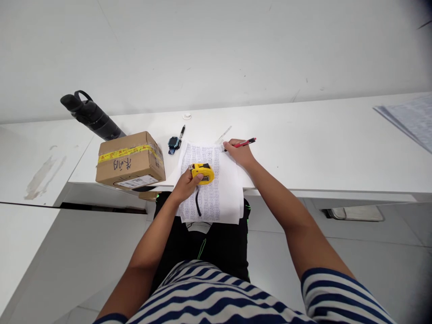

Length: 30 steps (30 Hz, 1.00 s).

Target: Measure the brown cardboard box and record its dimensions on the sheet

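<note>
My left hand (pixel 184 184) grips a yellow tape measure (pixel 203 173) whose black strap hangs down over a printed sheet of paper (pixel 225 189). The sheet lies on the white desk (pixel 303 144) and overhangs its front edge. At the sheet's upper right corner my right hand (pixel 239 152) holds a red pen (pixel 246 143), its tip touching the paper.
A taped cardboard box (pixel 130 161) with a yellow strip sits left of the sheet. Behind it leans a black bottle (pixel 91 116). A blue smartwatch (pixel 174 144) and a black pen (pixel 182 131) lie near the sheet's top. More papers (pixel 410 119) rest at the far right.
</note>
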Available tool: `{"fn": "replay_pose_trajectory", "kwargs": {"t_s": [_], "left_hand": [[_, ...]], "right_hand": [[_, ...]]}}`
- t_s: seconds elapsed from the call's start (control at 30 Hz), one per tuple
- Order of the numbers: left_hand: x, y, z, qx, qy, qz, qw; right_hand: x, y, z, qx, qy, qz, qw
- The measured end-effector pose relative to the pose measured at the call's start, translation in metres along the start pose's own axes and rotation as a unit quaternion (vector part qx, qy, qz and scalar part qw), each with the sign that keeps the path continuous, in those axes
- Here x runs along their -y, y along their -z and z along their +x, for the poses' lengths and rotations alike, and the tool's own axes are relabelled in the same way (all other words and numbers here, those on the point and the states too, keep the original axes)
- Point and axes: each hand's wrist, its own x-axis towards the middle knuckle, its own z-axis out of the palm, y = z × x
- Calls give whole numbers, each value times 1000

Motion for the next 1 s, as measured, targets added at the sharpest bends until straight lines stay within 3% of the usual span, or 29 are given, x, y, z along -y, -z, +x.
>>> {"fn": "replay_pose_trajectory", "kwargs": {"t_s": [0.27, 0.63, 0.8, 0.9, 1.0], "left_hand": [[3, 0, -1, 5, 3, -25, 1000], [-4, 0, 1, 24, -10, -10, 1000], [2, -1, -2, 17, -10, -11, 1000], [4, -6, -3, -13, -14, -12, 1000], [-5, -11, -4, -67, -48, -59, 995]], "right_hand": [[-4, 0, -1, -39, -1, 7, 999], [-5, 1, 0, -16, -9, 0, 1000], [-10, -1, -1, -82, 95, -107, 986], [-10, -3, -3, -55, 139, -216, 965], [3, -7, -18, -19, 145, -196, 970]]}}
